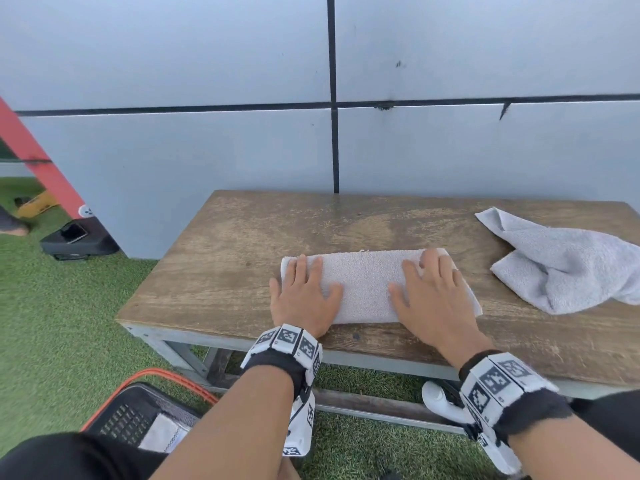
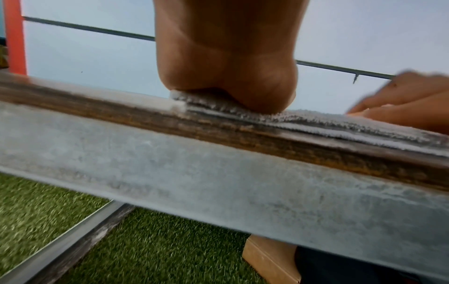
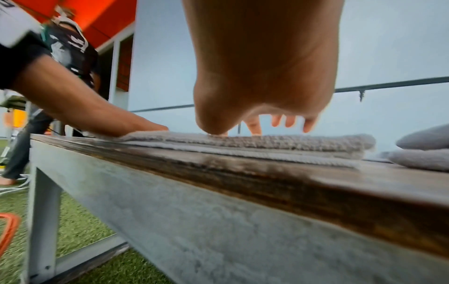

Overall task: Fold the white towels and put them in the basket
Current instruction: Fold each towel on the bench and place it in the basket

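Observation:
A white towel, folded into a long strip, lies flat near the front edge of the wooden table. My left hand presses flat on its left end with straight, spread fingers. My right hand presses flat on its right end the same way. The folded layers show edge-on in the right wrist view, and the left palm sits on the towel's end in the left wrist view. A second white towel lies crumpled at the table's right. The basket, black with an orange rim, stands on the grass at lower left.
A grey panelled wall stands right behind the table. Green artificial grass surrounds the metal table frame. A black case with a phone lies at far left near a red beam. A person's leg stands left of the table.

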Motion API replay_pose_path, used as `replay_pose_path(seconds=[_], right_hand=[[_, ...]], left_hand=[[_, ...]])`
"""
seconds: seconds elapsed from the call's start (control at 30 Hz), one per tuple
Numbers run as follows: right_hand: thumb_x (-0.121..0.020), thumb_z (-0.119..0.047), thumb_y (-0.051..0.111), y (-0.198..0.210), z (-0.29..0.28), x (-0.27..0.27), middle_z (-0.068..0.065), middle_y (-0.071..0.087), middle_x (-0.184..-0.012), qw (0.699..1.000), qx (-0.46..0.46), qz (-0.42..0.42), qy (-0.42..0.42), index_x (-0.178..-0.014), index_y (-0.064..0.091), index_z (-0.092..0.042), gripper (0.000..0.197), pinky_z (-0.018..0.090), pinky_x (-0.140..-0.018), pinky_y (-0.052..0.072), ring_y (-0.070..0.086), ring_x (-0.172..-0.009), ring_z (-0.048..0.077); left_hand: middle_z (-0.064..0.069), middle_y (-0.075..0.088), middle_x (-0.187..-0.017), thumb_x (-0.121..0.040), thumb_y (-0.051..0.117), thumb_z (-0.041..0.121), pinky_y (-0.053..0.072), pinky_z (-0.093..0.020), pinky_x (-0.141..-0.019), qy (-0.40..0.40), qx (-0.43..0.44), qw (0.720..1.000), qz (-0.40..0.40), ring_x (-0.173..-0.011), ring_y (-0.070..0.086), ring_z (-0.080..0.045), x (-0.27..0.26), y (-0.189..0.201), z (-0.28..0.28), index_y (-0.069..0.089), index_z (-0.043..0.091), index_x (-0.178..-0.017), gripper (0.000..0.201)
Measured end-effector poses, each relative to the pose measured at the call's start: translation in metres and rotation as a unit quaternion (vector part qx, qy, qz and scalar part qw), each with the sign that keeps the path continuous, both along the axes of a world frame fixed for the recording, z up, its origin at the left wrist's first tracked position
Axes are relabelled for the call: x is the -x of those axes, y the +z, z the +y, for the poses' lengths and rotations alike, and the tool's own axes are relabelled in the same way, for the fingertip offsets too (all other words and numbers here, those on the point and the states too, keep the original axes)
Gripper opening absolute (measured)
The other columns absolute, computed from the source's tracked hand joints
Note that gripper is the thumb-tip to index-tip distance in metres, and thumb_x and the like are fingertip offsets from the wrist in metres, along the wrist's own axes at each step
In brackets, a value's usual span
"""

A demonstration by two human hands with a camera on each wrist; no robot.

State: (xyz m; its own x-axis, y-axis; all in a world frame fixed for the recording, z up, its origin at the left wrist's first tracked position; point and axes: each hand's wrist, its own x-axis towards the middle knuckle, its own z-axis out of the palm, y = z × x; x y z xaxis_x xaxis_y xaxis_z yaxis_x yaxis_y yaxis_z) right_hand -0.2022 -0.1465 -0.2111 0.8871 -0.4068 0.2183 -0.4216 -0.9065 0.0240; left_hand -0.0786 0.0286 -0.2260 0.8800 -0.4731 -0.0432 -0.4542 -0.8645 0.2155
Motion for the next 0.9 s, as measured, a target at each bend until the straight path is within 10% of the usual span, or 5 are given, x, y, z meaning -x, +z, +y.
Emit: replay_pose_path(seconds=[0.13,0.33,0.53,0.73,0.9], right_hand=[[-0.101,-0.045,0.035,0.005,0.021,0.005,0.0,0.055,-0.097,0.991,-0.115,-0.012,0.061,-0.117,0.045,-0.017,0.033,0.032,-0.059,0.043,0.053,-0.08,0.019],[-0.1,-0.022,0.043,-0.005,-0.002,0.012,0.006,0.05,-0.127,0.983,-0.163,-0.028,0.08,-0.124,0.053,-0.012,0.028,0.036,-0.083,0.048,0.052,-0.114,0.027],[-0.09,0.001,0.06,-0.007,-0.019,0.019,0.006,0.028,-0.154,0.952,-0.299,-0.013,0.066,-0.145,0.045,-0.019,0.061,0.037,-0.11,0.035,0.037,-0.137,0.029],[-0.086,0.003,0.057,-0.01,-0.021,0.023,0.002,0.028,-0.155,0.948,-0.305,0.056,0.076,-0.148,0.039,-0.036,0.076,0.04,-0.105,0.044,0.045,-0.131,0.028],[-0.084,0.002,0.059,-0.005,-0.019,0.026,0.001,0.023,-0.157,0.942,-0.317,0.069,0.086,-0.151,0.033,-0.035,0.081,0.043,-0.106,0.043,0.048,-0.129,0.03]], left_hand=[[-0.01,0.031,-0.159,-0.096,0.026,0.058,0.01,-0.056,-0.118,0.02,-0.085,0.996,-0.018,-0.147,0.025,-0.03,0.003,0.019,-0.011,0.03,0.02,-0.154,0.069],[0.004,0.064,-0.076,-0.093,0.042,0.042,0.031,-0.05,-0.109,-0.015,-0.064,0.997,0.026,-0.074,0.059,-0.017,0.01,0.055,-0.005,0.059,0.017,-0.071,0.037],[-0.001,0.056,-0.106,-0.085,0.054,-0.005,0.05,-0.029,-0.07,-0.154,0.076,0.97,0.171,-0.085,0.057,-0.017,0.017,0.038,0.039,0.051,0.032,-0.131,0.059],[0.006,0.03,-0.126,-0.076,0.072,0.009,0.023,-0.033,-0.102,-0.232,-0.011,0.963,0.134,-0.116,0.03,-0.014,0.024,0.029,0.056,0.026,0.053,-0.148,0.097],[0.005,0.044,-0.118,-0.079,0.082,0.024,0.038,-0.029,-0.1,-0.226,0.108,0.961,0.12,-0.105,0.046,-0.014,0.021,0.019,0.056,0.064,0.037,-0.13,0.055]])
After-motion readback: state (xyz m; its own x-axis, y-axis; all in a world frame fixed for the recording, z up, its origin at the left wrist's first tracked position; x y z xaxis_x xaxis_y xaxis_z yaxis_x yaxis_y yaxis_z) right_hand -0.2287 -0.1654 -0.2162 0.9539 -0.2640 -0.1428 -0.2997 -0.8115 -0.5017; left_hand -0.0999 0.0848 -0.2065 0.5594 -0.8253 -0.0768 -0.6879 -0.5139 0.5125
